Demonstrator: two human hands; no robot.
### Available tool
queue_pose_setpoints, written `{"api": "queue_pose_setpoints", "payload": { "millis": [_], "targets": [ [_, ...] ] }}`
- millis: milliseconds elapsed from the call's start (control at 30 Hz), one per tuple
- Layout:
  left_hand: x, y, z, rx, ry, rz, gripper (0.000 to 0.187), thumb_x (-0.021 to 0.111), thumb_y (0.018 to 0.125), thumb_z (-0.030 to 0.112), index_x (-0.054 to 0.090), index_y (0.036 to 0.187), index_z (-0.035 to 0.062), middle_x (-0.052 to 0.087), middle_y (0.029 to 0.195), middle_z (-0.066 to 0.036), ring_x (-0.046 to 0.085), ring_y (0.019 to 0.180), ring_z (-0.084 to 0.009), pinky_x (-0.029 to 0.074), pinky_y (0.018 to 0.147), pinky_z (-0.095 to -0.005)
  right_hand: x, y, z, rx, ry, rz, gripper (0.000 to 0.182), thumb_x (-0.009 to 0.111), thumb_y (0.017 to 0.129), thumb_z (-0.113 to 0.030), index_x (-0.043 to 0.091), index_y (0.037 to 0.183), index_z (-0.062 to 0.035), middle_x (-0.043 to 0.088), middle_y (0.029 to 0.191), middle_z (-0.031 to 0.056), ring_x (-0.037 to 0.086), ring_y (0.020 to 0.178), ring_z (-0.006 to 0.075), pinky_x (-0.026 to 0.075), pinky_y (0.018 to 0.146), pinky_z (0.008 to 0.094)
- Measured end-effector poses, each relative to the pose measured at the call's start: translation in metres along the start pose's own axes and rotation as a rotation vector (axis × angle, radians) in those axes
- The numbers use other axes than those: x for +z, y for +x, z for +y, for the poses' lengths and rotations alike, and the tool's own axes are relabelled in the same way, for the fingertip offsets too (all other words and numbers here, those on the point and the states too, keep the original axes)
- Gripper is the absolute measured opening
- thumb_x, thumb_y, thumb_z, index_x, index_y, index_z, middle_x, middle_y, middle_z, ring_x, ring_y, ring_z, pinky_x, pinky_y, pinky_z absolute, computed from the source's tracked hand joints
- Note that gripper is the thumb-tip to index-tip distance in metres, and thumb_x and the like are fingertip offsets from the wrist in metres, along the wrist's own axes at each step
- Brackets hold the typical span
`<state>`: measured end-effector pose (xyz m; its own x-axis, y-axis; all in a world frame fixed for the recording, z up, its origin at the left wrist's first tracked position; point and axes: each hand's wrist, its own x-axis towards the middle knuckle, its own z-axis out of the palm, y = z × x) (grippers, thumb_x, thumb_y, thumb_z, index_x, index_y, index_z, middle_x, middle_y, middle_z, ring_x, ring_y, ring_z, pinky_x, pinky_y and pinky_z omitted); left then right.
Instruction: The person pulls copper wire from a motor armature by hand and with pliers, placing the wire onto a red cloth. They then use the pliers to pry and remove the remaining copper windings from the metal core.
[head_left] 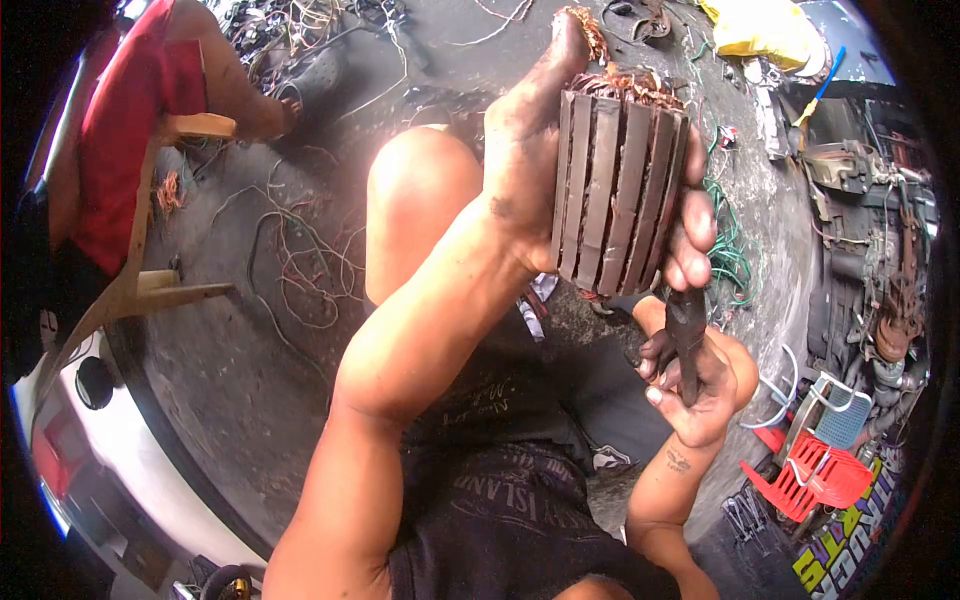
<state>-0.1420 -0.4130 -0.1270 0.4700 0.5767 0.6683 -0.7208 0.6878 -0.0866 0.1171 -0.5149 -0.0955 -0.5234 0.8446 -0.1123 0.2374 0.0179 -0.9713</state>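
My left hand (530,150) is wrapped round a motor armature (620,190), its thumb up along one side and its fingertips on the other. The armature is a dark slotted metal core, held up nearly upright, with frayed copper windings (630,88) sticking out at the top. Lower down, my right hand (705,385) is closed on a dark, grimy tool (686,330) that looks like pliers. The tool's upper end reaches up close to the armature's bottom edge and my left fingertips.
Another person in a red garment (120,130) sits at the upper left, one hand by a wire heap (300,30). Loose wires (310,250) and green strands (733,245) litter the floor. Right are metal parts (880,240) and a red plastic basket (815,475); a yellow bag (765,35) lies above.
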Motion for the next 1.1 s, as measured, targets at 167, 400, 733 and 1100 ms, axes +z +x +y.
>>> {"api": "queue_pose_setpoints", "payload": {
  "millis": [167, 400, 733, 1100],
  "targets": [
    [0.000, 0.002, -0.002, 0.048, -0.084, -0.040, 0.096, 0.024, 0.086, 0.077, 0.045, 0.123, -0.0097, 0.056, 0.115, -0.036, 0.060, 0.105, -0.0478, 0.054, 0.085, -0.0563, 0.001, -0.001, 0.000, 0.037, 0.041, 0.005, 0.046, 0.065, 0.061, 0.012, 0.056, 0.106, 0.0051, 0.061, 0.100, 0.0167, 0.062, 0.081, 0.0168, 0.051, 0.072, 0.0263],
    [0.003, 0.000, -0.002, 0.056, -0.036, 0.099, 0.095, 0.026, 0.086, 0.077, 0.047, 0.119, -0.0098, 0.057, 0.112, -0.036, 0.063, 0.100, -0.0476, 0.056, 0.080, -0.0558, 0.005, -0.003, 0.004, -0.015, 0.087, 0.016, 0.044, 0.065, 0.060, 0.012, 0.056, 0.102, 0.0051, 0.061, 0.101, 0.0184, 0.062, 0.082, 0.0187, 0.052, 0.073, 0.0288],
    [0.001, -0.006, 0.001, 0.017, -0.040, 0.167, 0.098, 0.028, 0.085, 0.078, 0.047, 0.125, -0.0087, 0.058, 0.113, -0.035, 0.062, 0.098, -0.0486, 0.054, 0.084, -0.0549, 0.002, 0.000, 0.009, -0.045, 0.039, -0.022, 0.032, 0.064, 0.059, 0.012, 0.057, 0.089, 0.0027, 0.061, 0.091, 0.0171, 0.062, 0.081, 0.0229, 0.052, 0.073, 0.0330],
    [-0.012, -0.001, -0.001, 0.363, 0.271, 0.217, 0.071, 0.036, 0.096, 0.060, 0.051, 0.120, -0.0053, 0.064, 0.098, -0.022, 0.066, 0.082, -0.0298, 0.056, 0.073, -0.0371, 0.026, -0.020, -0.047, 0.307, 0.719, 0.048, 0.029, 0.062, 0.067, 0.008, 0.055, 0.096, 0.0087, 0.054, 0.110, 0.0444, 0.059, 0.101, 0.0551, 0.053, 0.084, 0.0561]
  ]
}}
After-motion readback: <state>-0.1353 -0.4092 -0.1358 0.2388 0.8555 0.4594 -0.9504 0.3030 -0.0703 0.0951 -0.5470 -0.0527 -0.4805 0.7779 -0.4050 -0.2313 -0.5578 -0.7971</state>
